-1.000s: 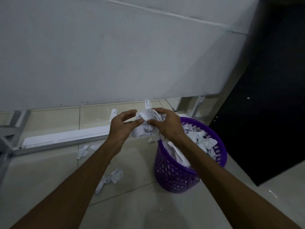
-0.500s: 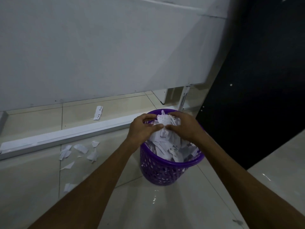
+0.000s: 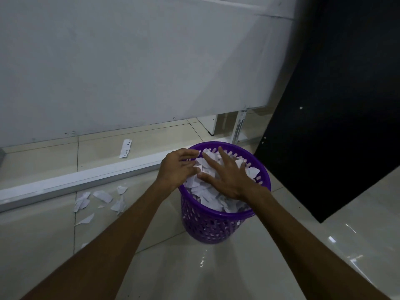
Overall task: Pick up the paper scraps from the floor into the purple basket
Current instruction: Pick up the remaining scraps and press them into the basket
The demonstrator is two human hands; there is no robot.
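Observation:
The purple basket [image 3: 216, 221] stands on the tiled floor, heaped with white paper scraps [image 3: 207, 191]. Both my hands are over its mouth. My right hand [image 3: 225, 176] lies flat on the heap with fingers spread and straight. At the basket's left rim, my left hand [image 3: 177, 167] touches the scraps with its fingers stretched out. Several loose scraps [image 3: 101, 198] lie on the floor left of the basket, and another one [image 3: 85, 219] lies a little nearer to me.
A white bar [image 3: 75, 180] runs along the floor behind the scraps, with a white punched strip [image 3: 125, 148] beyond it. A large grey panel [image 3: 129, 61] rises at the back. A black board [image 3: 324, 126] leans at the right of the basket.
My hands carried a bundle of scraps over the basket and let it go into it. The fingers that gripped the bundle are now straight and spread on the heap.

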